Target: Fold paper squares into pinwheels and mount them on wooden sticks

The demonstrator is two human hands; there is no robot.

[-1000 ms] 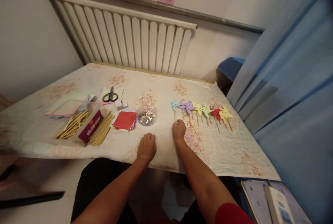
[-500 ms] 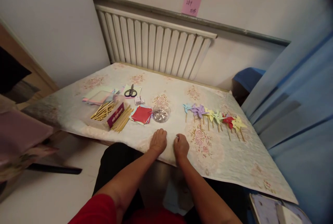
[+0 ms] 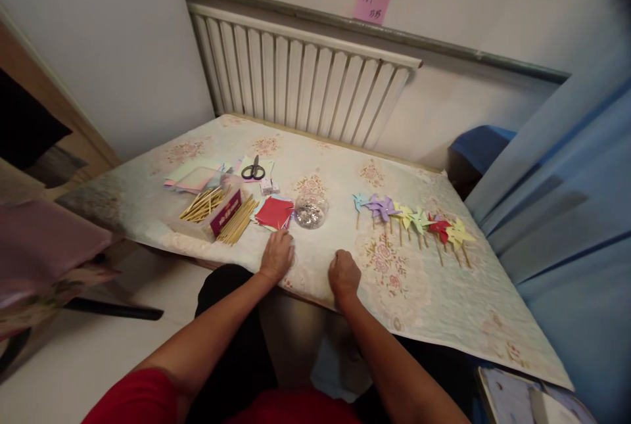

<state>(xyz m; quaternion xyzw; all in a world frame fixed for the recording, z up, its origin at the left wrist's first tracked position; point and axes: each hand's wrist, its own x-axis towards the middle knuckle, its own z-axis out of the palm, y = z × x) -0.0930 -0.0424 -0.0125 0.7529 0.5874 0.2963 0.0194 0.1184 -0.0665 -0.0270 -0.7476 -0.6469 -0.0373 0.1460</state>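
My left hand (image 3: pixel 277 256) lies at the near edge of a stack of coloured paper squares (image 3: pixel 274 212), a red one on top. Its fingers stretch forward, apparently empty, with the tips at or just short of the paper. Closer to the table's front edge, my right hand (image 3: pixel 344 275) rests closed in a fist, and whatever may be inside it is hidden. Just beyond and between the hands stands a clear round dish (image 3: pixel 311 212) of small shiny pieces. Finished paper pinwheels (image 3: pixel 418 220) on sticks lie in a row to the right.
A plastic box of thin sticks (image 3: pixel 202 207) stands at left, with more loose sticks (image 3: pixel 239 221) beside it. Behind are black-handled scissors (image 3: pixel 253 170), small white boxes (image 3: pixel 269 187) and paper sheets (image 3: pixel 194 175). A radiator (image 3: pixel 300 75) runs along the wall; a blue curtain (image 3: pixel 566 213) hangs at right.
My left hand has moved left, away from my right hand, to the paper stack, and its fingers have extended. My right hand stays closed in about the same place. The view has shifted slightly.
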